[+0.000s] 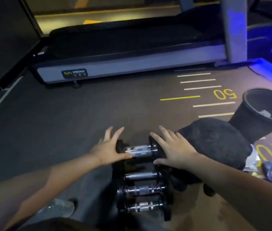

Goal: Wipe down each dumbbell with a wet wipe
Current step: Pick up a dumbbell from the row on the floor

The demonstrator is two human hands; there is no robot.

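On the floor | left hand (109, 150), right hand (173, 150) flank farthest dumbbell (137, 151) | fingers spread

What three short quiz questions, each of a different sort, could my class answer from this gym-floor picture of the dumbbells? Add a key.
1. True or false: the left hand grips a wet wipe.
2. How many dumbbell handles show in the row?
3. Multiple choice: the black bin stands (a) left of the row, (b) right of it, (c) on the treadmill.

Key
1. False: both hands lie open on the farthest dumbbell, the right hand on its right end.
2. Four.
3. b.
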